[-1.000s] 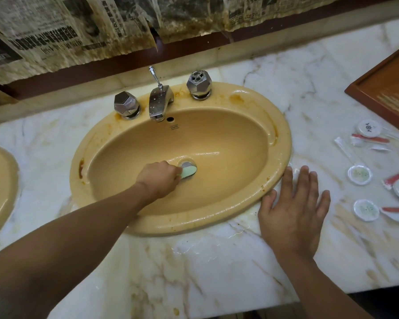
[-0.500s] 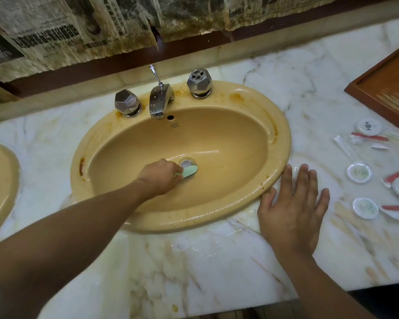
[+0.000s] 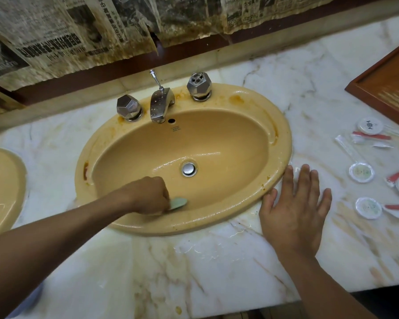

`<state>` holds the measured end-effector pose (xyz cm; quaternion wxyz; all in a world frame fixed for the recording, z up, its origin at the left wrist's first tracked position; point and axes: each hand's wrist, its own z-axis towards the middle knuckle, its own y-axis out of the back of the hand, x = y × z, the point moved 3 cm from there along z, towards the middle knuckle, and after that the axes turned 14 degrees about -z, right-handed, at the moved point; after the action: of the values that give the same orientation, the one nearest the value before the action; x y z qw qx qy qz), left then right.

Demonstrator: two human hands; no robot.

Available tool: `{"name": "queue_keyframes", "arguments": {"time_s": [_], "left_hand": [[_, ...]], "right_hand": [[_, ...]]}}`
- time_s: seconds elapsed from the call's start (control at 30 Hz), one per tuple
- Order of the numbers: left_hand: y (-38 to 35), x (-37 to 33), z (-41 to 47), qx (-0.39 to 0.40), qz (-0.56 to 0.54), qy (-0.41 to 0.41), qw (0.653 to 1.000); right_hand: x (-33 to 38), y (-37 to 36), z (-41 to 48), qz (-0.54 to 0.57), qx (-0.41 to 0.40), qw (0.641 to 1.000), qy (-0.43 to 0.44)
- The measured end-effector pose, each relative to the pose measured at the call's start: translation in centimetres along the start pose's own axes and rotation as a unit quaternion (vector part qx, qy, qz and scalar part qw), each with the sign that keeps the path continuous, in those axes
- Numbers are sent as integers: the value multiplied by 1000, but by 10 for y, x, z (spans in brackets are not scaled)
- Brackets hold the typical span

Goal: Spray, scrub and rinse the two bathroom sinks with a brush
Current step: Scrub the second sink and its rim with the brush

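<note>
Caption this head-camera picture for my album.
Left hand holds a green brush inside the yellow sink; right hand flat on marble counter.

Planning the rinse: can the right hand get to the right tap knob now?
Probably yes. The right hand lies flat and empty on the counter; nothing stands between it and the knob.

The left arm is stretched in from 8 o'clock, bare, and the left hand (image 3: 148,194) is clenched knuckles-up round a pale green plastic brush (image 3: 179,202). The right hand (image 3: 295,210) is laid flat at 4 o'clock, palm down, its fingers (image 3: 305,180) straight, spread and pointed toward 12 o'clock.
</note>
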<state>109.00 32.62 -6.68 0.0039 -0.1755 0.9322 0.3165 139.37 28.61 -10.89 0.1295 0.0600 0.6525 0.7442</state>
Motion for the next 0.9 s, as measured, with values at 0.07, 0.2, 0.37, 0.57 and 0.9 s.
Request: {"name": "queue_keyframes", "arguments": {"time_s": [0.07, 0.2, 0.37, 0.57, 0.9], "left_hand": [[14, 3, -6, 12, 12, 7, 1000], [56, 58, -14, -39, 174, 107, 978], [72, 64, -14, 58, 67, 114, 989], [44, 48, -6, 7, 111, 59, 992], [2, -22, 19, 73, -186, -36, 979]], "right_hand": [[1, 0, 0, 1, 2, 1000, -1], [0, 0, 1, 1, 4, 1000, 1], [0, -1, 0, -3, 7, 1000, 2], [1, 1, 0, -3, 3, 1000, 0], [3, 1, 0, -13, -2, 1000, 3]]}}
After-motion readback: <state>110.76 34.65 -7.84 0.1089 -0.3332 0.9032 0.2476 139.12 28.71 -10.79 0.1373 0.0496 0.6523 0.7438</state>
